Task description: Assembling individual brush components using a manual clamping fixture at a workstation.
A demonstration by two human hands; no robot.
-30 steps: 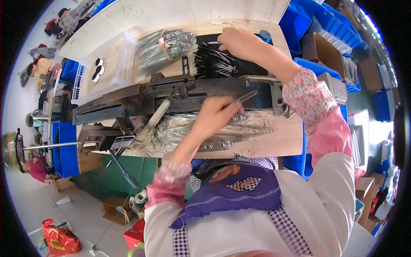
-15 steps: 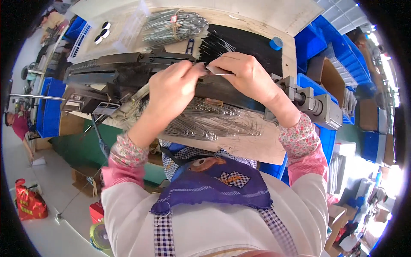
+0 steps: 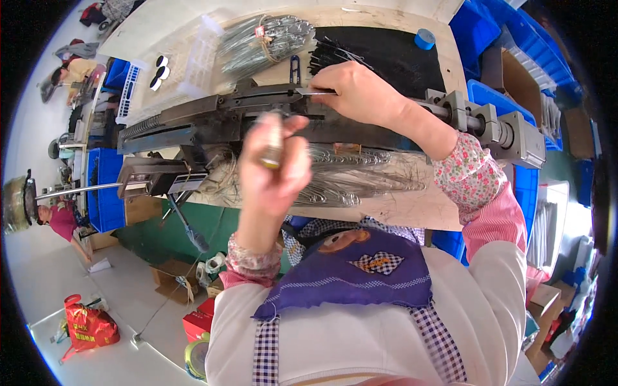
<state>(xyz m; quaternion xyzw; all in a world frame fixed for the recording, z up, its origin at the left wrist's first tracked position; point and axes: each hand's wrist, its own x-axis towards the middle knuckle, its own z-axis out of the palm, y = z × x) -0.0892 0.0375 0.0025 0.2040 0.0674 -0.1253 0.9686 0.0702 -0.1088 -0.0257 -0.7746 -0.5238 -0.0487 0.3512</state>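
My right hand (image 3: 362,93) is closed on a thin flat metal blade (image 3: 314,92), its tip pointing left over the dark metal machine bed (image 3: 257,103). Blurred by motion, my left hand (image 3: 275,170) is raised in front of that bed, fingers curled round a short brownish rod-like tool (image 3: 274,147); its kind is too smeared to make out. Bent silver wires (image 3: 335,183) lie in a bundle on the wooden table, close to my left hand. Behind the bed rests a bigger tied bundle of wires (image 3: 261,45) with a small tag.
A black mat (image 3: 393,58) carries dark thin rods (image 3: 331,56) and a blue tape roll (image 3: 425,39). A metal shaft assembly (image 3: 489,128) extends right. Blue bins (image 3: 515,45) stand to the right. A clear plastic tray (image 3: 199,55) lies back left, near white round pieces (image 3: 159,72).
My left hand has come away from the right and moved down toward me, now showing the rod-like tool in it. The right hand keeps the blade over the bed. The whole view has shifted.
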